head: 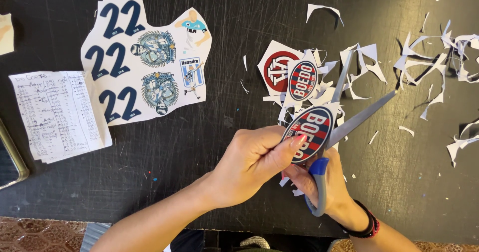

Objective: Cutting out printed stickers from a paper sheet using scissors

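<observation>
My left hand [252,159] pinches an oval red, blue and white sticker [308,132] between thumb and fingers, low in the middle of the view. My right hand [329,184] sits under it, gripping grey scissors with blue handles [349,115]. The blades are spread wide apart and point up and to the right, with the sticker's right edge between them. A smaller oval sticker [303,80] and a red round one [277,71] lie on the black table just above.
A white sheet of uncut stickers [144,62] with numbers and figures lies upper left, beside a handwritten paper list [57,115]. White paper offcuts [429,62] litter the black table [199,147] on the right. A dark object with a brass rim [10,159] pokes in at the left edge.
</observation>
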